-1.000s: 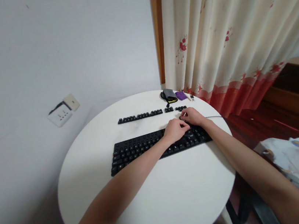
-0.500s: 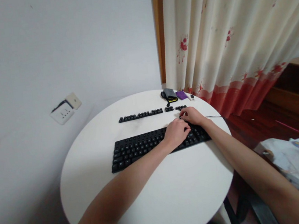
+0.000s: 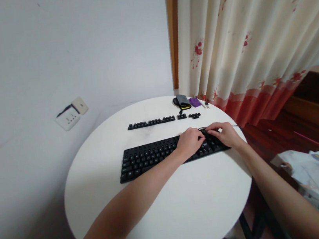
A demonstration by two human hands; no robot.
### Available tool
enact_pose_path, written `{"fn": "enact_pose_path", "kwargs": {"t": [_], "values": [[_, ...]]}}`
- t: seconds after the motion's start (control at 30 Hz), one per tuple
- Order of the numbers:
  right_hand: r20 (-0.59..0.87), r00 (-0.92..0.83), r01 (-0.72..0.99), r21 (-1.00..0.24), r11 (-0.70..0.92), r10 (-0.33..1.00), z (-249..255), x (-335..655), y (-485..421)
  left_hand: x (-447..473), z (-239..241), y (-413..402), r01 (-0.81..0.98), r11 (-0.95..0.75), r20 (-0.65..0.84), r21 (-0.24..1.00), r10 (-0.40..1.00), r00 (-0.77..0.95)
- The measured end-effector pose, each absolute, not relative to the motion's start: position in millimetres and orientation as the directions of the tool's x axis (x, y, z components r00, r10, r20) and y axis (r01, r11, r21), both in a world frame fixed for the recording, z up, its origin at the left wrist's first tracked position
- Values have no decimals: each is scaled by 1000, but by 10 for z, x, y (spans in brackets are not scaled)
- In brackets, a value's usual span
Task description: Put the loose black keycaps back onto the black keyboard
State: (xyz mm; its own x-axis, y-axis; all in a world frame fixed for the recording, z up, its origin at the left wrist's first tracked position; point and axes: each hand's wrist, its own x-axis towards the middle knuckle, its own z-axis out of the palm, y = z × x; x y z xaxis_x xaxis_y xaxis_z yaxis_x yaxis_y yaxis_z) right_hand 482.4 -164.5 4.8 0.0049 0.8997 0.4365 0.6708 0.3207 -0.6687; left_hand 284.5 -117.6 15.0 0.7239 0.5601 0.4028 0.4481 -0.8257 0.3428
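Observation:
A black full-size keyboard (image 3: 148,156) lies across the white round table; its far row shows small spaced stems instead of full caps. My left hand (image 3: 190,143) rests over its right-hand part, fingers curled and the thumb near the fingertips. Whatever it may hold is hidden. To its right, my right hand (image 3: 225,133) is over the number-pad end, thumb and fingers drawn together at the keys. I cannot make out what is between them. Behind the keyboard stand a long row of loose black keycaps (image 3: 151,123), a small group of keycaps (image 3: 181,116) and another keycap cluster (image 3: 195,115).
At the table's (image 3: 161,214) far edge lie a grey and black pouch (image 3: 182,101), a purple cloth (image 3: 195,102) and a small item (image 3: 206,105). A thin cable (image 3: 235,125) runs off right. Wall left, curtain (image 3: 226,46) behind, white bags (image 3: 309,169) lower right.
My right hand has moved from behind the keyboard, near the keycap cluster, towards me and right onto the number-pad end. My left hand has stayed nearly in place.

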Motion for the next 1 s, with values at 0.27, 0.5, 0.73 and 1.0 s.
{"fn": "enact_pose_path", "kwargs": {"t": [0.27,0.5,0.73,1.0], "values": [[448,-68,675,-637,372,892,-5,4864,-1755,2844,147,-1185,454,-818,396,352,570,720],[500,-166,684,-563,464,850,-31,4882,-1749,2843,141,-1183,448,-831,410,329,553,725],[524,-163,707,-529,469,836,15,4824,-1813,2833,173,-1195,453,-827,396,334,559,728],[515,-141,686,-565,459,845,17,4787,-1814,2844,196,-1217,476,-811,380,339,581,719]]}}
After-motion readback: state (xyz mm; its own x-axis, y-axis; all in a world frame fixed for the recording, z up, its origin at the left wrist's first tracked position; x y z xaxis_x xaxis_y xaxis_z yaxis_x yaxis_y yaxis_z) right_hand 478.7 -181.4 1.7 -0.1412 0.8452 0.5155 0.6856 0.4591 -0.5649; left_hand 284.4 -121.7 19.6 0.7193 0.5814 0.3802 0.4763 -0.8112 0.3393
